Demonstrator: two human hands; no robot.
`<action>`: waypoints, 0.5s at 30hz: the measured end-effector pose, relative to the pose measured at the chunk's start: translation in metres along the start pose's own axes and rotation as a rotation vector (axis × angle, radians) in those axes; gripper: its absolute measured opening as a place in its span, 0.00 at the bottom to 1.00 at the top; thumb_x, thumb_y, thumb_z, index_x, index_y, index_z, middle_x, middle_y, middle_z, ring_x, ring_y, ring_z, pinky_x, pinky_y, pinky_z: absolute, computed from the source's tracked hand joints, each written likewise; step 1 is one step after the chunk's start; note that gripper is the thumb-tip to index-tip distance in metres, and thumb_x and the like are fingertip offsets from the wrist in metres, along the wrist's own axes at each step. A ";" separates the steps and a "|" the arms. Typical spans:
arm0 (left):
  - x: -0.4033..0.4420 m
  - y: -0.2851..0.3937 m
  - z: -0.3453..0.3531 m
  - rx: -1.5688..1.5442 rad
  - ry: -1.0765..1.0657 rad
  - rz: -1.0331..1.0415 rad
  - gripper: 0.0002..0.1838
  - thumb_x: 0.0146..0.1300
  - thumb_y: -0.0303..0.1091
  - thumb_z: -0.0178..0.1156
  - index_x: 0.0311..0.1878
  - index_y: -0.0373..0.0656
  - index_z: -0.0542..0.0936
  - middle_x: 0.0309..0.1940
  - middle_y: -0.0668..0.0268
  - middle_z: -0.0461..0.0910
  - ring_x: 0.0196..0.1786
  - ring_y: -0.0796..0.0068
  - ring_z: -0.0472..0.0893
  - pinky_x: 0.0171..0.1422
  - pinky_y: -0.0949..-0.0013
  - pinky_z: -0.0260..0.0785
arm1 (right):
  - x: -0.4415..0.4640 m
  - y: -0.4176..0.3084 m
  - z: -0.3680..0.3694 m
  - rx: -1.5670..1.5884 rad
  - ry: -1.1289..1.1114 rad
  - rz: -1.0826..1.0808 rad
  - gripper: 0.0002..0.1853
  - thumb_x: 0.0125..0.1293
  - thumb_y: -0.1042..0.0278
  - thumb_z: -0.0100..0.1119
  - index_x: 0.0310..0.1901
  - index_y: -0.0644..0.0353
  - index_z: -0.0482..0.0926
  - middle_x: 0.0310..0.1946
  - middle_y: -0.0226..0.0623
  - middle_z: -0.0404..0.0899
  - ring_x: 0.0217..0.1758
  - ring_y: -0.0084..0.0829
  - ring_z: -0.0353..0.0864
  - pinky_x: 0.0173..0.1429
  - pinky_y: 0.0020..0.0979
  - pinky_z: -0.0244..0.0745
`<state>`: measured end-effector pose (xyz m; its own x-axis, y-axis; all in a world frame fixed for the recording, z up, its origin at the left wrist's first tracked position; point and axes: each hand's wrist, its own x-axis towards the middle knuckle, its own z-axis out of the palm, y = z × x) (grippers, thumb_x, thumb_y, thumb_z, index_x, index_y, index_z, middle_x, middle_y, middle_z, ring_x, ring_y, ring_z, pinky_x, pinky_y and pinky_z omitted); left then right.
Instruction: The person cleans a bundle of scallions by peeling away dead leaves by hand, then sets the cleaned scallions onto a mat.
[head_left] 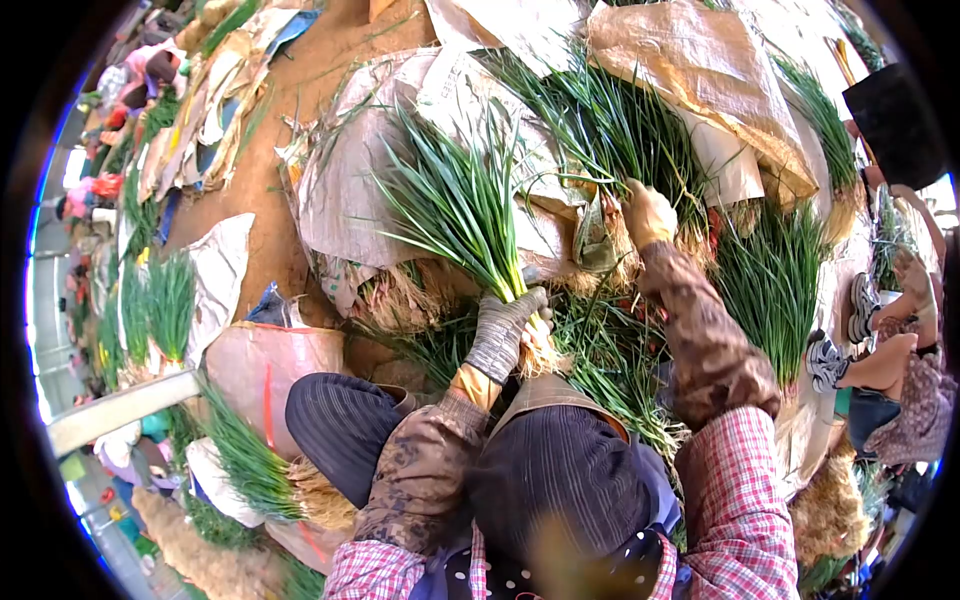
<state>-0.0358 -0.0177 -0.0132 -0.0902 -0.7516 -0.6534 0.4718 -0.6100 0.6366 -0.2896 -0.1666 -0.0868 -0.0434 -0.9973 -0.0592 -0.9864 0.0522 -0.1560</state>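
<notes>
**A:** First entry?
**B:** Left hand (508,325), in a grey knitted glove: closed around a bunch of long green leafy plants (460,205), just above its pale stringy roots (540,352). Leaves fanned forward over a white woven-plastic sheet (345,205).
**A:** Right hand (648,212)?
**B:** Pale yellowish, at the lower end of a dark green heap of leafy plants (640,130). Whether it grips a stem, cannot tell.
**A:** Further out?
**B:** Loose green stalks (620,345), strewn below the hands. Tan woven-plastic sack (700,60), lying partly over the heap. Dense green bundle (770,265), to the right. Green bundle with straw-coloured roots (250,460), beside the dark striped trouser leg (335,425).
**A:** Risks?
**B:** Judged only: a slack left grip could shed outer stems; a hard pull on the heap might snap leaves, should the sack pin them; tangled roots could drag stalks along.
</notes>
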 end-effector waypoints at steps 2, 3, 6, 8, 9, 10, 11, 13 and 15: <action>0.002 0.001 0.001 0.012 0.028 -0.043 0.17 0.58 0.26 0.64 0.51 0.37 0.75 0.23 0.63 0.78 0.22 0.71 0.79 0.22 0.68 0.75 | 0.032 -0.004 0.005 -0.046 -0.048 -0.025 0.20 0.58 0.60 0.65 0.53 0.41 0.77 0.38 0.40 0.80 0.41 0.40 0.81 0.48 0.39 0.75; 0.002 0.002 0.000 0.033 0.050 -0.068 0.17 0.57 0.26 0.64 0.50 0.38 0.76 0.21 0.62 0.78 0.17 0.71 0.77 0.17 0.70 0.71 | 0.044 -0.010 0.006 -0.059 -0.028 -0.010 0.15 0.57 0.58 0.66 0.47 0.46 0.81 0.36 0.41 0.82 0.41 0.40 0.82 0.46 0.38 0.75; 0.004 0.002 -0.003 0.007 0.020 -0.010 0.14 0.57 0.27 0.65 0.46 0.39 0.77 0.21 0.62 0.78 0.20 0.71 0.79 0.18 0.71 0.73 | 0.053 -0.030 -0.014 0.466 -0.281 0.163 0.12 0.59 0.58 0.66 0.40 0.55 0.84 0.32 0.44 0.83 0.36 0.38 0.83 0.43 0.36 0.76; 0.005 0.003 -0.005 0.110 0.008 0.062 0.14 0.58 0.28 0.65 0.46 0.38 0.77 0.22 0.62 0.79 0.19 0.73 0.79 0.16 0.76 0.71 | 0.026 -0.051 -0.042 0.761 -0.363 0.133 0.13 0.61 0.58 0.64 0.41 0.60 0.84 0.28 0.38 0.83 0.28 0.27 0.78 0.34 0.29 0.75; 0.005 0.007 -0.003 0.196 0.020 0.088 0.12 0.57 0.30 0.67 0.42 0.37 0.78 0.19 0.62 0.80 0.15 0.75 0.78 0.13 0.77 0.69 | 0.007 -0.064 -0.062 0.986 -0.489 0.240 0.13 0.62 0.59 0.63 0.40 0.60 0.83 0.26 0.35 0.82 0.24 0.23 0.75 0.30 0.26 0.73; 0.006 0.009 -0.001 0.260 0.068 0.022 0.11 0.56 0.32 0.68 0.38 0.36 0.79 0.18 0.61 0.80 0.13 0.74 0.77 0.13 0.77 0.68 | -0.009 -0.067 -0.065 1.091 -0.571 0.293 0.12 0.64 0.59 0.62 0.40 0.60 0.83 0.25 0.32 0.81 0.23 0.21 0.73 0.28 0.24 0.71; 0.006 0.010 0.002 0.324 0.116 -0.043 0.11 0.55 0.33 0.69 0.34 0.36 0.80 0.17 0.61 0.80 0.11 0.74 0.77 0.12 0.76 0.68 | -0.022 -0.070 -0.066 1.195 -0.651 0.346 0.12 0.65 0.59 0.61 0.39 0.60 0.82 0.24 0.30 0.80 0.22 0.19 0.71 0.25 0.22 0.68; 0.006 0.003 0.005 0.317 0.111 0.002 0.14 0.54 0.38 0.70 0.28 0.37 0.80 0.15 0.61 0.79 0.10 0.75 0.76 0.11 0.76 0.66 | -0.050 -0.072 -0.064 1.233 -0.729 0.303 0.12 0.65 0.59 0.60 0.36 0.60 0.82 0.22 0.28 0.77 0.23 0.18 0.72 0.25 0.22 0.68; 0.003 0.008 0.010 0.367 0.057 -0.051 0.14 0.54 0.39 0.70 0.27 0.38 0.80 0.16 0.63 0.79 0.11 0.75 0.76 0.11 0.77 0.65 | -0.079 -0.084 -0.058 1.340 -0.676 0.289 0.12 0.66 0.59 0.59 0.34 0.59 0.82 0.21 0.27 0.78 0.23 0.18 0.73 0.28 0.21 0.69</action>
<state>-0.0408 -0.0273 -0.0063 -0.0514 -0.7088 -0.7035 0.1216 -0.7037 0.7001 -0.2128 -0.0955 -0.0121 0.2411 -0.7547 -0.6102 -0.0764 0.6121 -0.7871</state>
